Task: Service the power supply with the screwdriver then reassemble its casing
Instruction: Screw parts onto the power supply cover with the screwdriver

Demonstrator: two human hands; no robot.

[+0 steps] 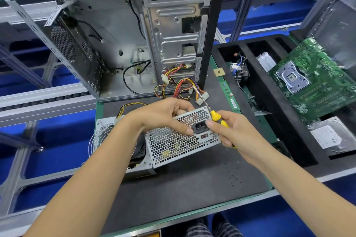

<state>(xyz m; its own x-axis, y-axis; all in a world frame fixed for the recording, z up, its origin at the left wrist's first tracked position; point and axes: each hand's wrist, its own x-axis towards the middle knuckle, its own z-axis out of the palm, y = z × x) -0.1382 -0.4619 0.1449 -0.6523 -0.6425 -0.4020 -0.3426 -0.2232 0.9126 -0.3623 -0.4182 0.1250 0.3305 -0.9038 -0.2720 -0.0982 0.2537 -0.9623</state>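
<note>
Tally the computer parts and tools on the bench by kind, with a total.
Power supply: 1
Screwdriver: 1
Computer case: 1
Motherboard: 1
Hard drive: 1
Cooler fan: 1
Memory stick: 1
Processor chip: 1
Total: 8

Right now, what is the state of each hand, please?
Left hand: closed, gripping the power supply casing.
Right hand: closed, holding the screwdriver while also touching the casing.
</note>
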